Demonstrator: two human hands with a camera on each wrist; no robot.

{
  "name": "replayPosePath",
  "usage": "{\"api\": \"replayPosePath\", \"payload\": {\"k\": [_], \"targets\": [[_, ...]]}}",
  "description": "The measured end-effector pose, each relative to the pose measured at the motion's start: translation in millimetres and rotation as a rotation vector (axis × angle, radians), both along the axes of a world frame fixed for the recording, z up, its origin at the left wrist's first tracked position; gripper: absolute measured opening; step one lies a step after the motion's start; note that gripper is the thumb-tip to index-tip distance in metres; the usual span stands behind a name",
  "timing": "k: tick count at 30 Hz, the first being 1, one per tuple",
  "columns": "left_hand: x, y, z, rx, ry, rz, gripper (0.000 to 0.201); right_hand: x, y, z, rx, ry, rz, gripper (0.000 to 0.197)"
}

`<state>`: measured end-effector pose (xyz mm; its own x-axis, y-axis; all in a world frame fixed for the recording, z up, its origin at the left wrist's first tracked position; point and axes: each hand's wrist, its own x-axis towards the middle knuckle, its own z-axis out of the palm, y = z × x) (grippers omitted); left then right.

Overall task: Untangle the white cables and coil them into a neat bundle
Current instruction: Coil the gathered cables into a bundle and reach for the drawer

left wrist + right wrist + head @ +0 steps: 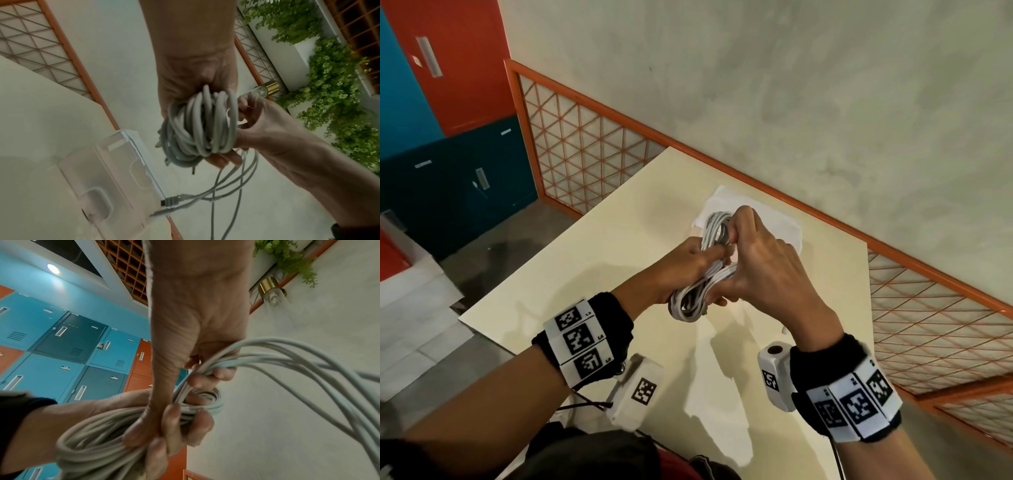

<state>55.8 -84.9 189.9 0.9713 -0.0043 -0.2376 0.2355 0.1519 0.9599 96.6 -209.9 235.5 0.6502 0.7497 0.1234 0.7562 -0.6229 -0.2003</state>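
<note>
Both hands hold a coil of white cables [693, 296] in the air above the cream table [585, 274]. My left hand [685, 262] grips the coil around its middle; in the left wrist view the wound loops [201, 126] fill that hand [195, 73]. My right hand [760, 263] closes its fingers [216, 374] on several strands at the coil's far end. Loose strands [308, 361] arc away from the right hand. In the left wrist view they hang below the coil and end in a grey plug [172, 201].
A clear plastic box [107, 178] lies on the table just beyond the hands [787, 233]. An orange lattice railing [585, 137] runs along the table's far edge in front of a grey wall. Blue and red lockers [448, 171] stand to the left.
</note>
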Motion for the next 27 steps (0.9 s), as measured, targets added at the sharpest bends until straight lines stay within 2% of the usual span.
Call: {"api": "replayPosePath", "payload": {"k": [2,9,15,19,21,24,27], "targets": [[-1.1,-0.4,2.7,0.025,-0.016,-0.032,0.033,-1.0,-0.8,1.3,-0.02,-0.002,-0.034,0.084],[-4.4,4.3,-8.7,0.124,0.032,-0.236,0.038,-5.2,-0.1,-7.7,-0.076,0.034,-0.059,0.092],[-5.1,-1.1,-18.9,0.116,0.022,-0.146,0.029,-0.5,-2.5,-21.3,-0.041,0.085,-0.097,0.093],[-0.4,-1.6,-20.4,0.169,-0.005,-0.085,0.031,9.7,-12.4,-24.1,0.153,0.256,-0.08,0.089],[-0.4,3.2,-21.4,0.215,0.001,-0.085,0.035,18.4,-20.5,-21.1,0.22,0.331,-0.056,0.083],[-1.9,8.6,-22.6,0.138,0.032,-0.142,0.033,29.7,-34.0,-17.7,0.233,0.51,-0.052,0.066],[-2.7,11.9,-22.8,0.051,0.047,-0.168,0.032,38.0,-42.8,-20.0,0.127,0.68,-0.002,0.042]]}}
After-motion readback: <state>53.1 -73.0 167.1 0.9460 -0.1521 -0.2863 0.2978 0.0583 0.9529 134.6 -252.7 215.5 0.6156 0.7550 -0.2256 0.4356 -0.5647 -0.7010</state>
